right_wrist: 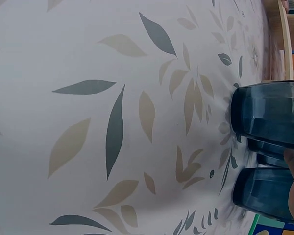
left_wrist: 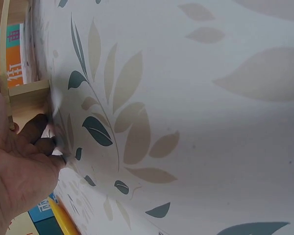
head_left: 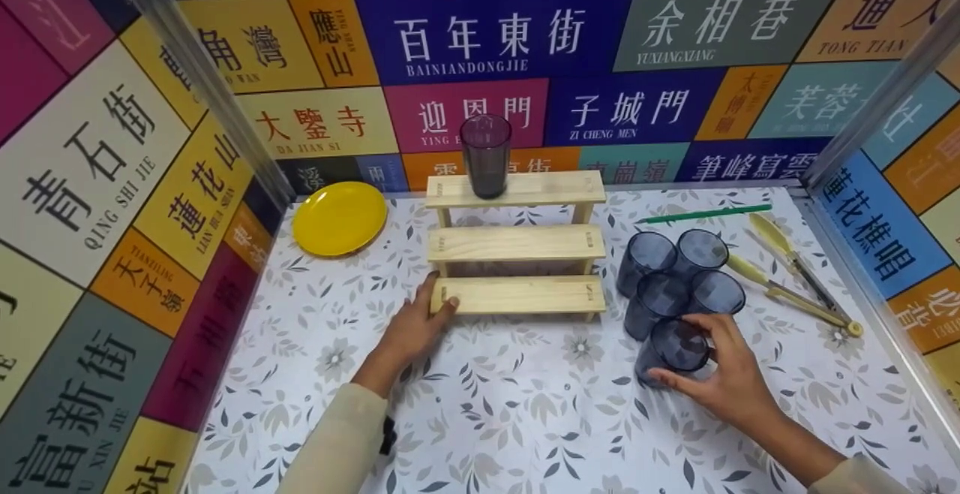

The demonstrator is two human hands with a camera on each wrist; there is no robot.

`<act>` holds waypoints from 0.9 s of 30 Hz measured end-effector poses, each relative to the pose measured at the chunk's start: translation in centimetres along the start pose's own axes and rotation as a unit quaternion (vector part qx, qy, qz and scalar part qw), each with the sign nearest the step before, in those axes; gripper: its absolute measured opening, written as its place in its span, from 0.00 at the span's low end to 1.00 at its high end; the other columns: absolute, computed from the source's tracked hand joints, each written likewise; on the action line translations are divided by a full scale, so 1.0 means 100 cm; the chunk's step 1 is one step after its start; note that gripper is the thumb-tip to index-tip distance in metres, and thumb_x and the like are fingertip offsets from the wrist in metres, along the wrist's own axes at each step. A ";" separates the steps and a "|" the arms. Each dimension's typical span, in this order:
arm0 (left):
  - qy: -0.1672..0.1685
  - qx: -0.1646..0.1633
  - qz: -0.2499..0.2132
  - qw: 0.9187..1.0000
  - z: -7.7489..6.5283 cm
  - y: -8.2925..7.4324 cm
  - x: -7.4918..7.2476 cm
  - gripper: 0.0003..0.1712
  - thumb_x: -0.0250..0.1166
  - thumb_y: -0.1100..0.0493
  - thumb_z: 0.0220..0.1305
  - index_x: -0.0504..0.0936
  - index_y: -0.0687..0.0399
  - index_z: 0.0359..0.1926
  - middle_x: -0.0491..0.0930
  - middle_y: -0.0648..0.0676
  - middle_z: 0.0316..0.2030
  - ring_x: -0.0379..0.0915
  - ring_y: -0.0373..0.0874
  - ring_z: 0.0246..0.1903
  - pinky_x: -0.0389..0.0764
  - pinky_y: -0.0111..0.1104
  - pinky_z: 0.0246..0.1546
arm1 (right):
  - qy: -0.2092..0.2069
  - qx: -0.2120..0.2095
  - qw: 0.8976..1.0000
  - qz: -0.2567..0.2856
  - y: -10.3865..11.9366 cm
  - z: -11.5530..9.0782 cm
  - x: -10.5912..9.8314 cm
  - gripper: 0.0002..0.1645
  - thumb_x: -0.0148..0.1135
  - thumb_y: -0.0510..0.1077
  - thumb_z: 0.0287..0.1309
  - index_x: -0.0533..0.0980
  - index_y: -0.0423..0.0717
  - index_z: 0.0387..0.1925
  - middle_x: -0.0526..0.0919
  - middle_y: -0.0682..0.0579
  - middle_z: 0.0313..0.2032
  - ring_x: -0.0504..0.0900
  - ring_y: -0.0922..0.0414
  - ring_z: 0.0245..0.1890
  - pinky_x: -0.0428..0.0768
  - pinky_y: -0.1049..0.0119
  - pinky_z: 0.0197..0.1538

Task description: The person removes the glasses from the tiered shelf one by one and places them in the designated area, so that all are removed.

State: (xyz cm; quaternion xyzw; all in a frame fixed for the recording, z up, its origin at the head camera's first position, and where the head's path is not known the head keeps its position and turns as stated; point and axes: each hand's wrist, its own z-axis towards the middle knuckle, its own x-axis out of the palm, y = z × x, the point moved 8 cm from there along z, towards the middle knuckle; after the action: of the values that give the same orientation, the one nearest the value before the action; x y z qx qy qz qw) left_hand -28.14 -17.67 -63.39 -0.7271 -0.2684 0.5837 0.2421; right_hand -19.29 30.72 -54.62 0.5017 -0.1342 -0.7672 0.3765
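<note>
A three-step wooden rack stands at the middle of the table. My left hand grips the left end of its lowest step, thumb on top; in the left wrist view its fingers curl at the board's end. One dark tinted glass stands upright on the top step. To the right of the rack, several dark blue-grey glasses are grouped close together. My right hand holds the nearest glass of that group, thumb and fingers around its sides. The right wrist view shows these glasses at its right edge.
A yellow plate lies left of the rack. At the right are a green pencil-like stick and yellow-tipped tongs. Sign-covered panels wall in the back and sides. A leaf-patterned cloth covers the table.
</note>
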 end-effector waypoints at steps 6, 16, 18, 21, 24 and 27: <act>0.000 -0.001 -0.004 1.000 0.000 0.001 0.001 0.50 0.50 0.23 0.81 0.48 0.36 0.91 0.65 0.68 0.83 0.60 0.75 0.81 0.65 0.67 0.79 | 0.011 0.009 1.000 0.023 0.002 0.002 -0.005 0.56 0.96 0.44 0.37 0.76 0.39 0.69 0.78 0.45 0.61 0.76 0.72 0.59 0.74 0.89 0.55; 0.000 -0.003 -0.007 1.000 0.000 0.001 0.000 0.50 0.50 0.23 0.81 0.47 0.35 0.92 0.65 0.68 0.83 0.59 0.75 0.82 0.64 0.67 0.80 | -0.023 -0.035 0.999 0.033 0.009 0.026 -0.027 0.50 0.92 0.35 0.40 0.79 0.36 0.68 0.80 0.43 0.57 0.80 0.65 0.56 0.80 0.86 0.50; 0.000 -0.005 -0.008 1.000 -0.001 0.001 0.000 0.50 0.50 0.23 0.81 0.46 0.34 0.92 0.63 0.66 0.84 0.58 0.75 0.82 0.63 0.67 0.81 | -0.033 -0.045 0.998 0.034 0.012 0.034 -0.032 0.49 0.92 0.35 0.39 0.80 0.37 0.67 0.81 0.42 0.57 0.81 0.62 0.55 0.79 0.85 0.48; 0.001 -0.006 -0.010 1.000 -0.001 0.001 0.000 0.50 0.50 0.23 0.81 0.46 0.33 0.92 0.59 0.62 0.86 0.56 0.75 0.83 0.62 0.66 0.81 | -0.039 -0.064 0.997 0.019 0.018 0.048 -0.037 0.48 0.91 0.36 0.40 0.81 0.39 0.66 0.83 0.43 0.54 0.81 0.62 0.53 0.78 0.84 0.46; 0.004 -0.008 -0.008 1.000 -0.001 0.001 0.000 0.51 0.49 0.22 0.80 0.45 0.32 0.92 0.57 0.60 0.88 0.54 0.74 0.84 0.61 0.67 0.81 | -0.044 -0.088 0.995 0.015 0.026 0.064 -0.040 0.49 0.90 0.36 0.40 0.82 0.41 0.68 0.85 0.43 0.53 0.81 0.65 0.52 0.78 0.83 0.46; 0.007 -0.012 -0.008 1.000 -0.001 0.001 0.000 0.51 0.49 0.22 0.80 0.44 0.31 0.92 0.54 0.58 0.89 0.51 0.74 0.85 0.59 0.67 0.82 | -0.046 -0.105 0.993 0.011 0.034 0.081 -0.042 0.50 0.90 0.37 0.41 0.81 0.42 0.70 0.87 0.42 0.54 0.82 0.68 0.54 0.77 0.84 0.49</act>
State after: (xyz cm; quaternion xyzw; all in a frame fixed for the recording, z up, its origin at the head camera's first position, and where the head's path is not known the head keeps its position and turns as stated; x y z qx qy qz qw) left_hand -28.04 -17.71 -63.44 -0.7318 -0.2794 0.5735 0.2397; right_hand -23.96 30.00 -46.10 0.4220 -0.0758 -0.7953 0.4285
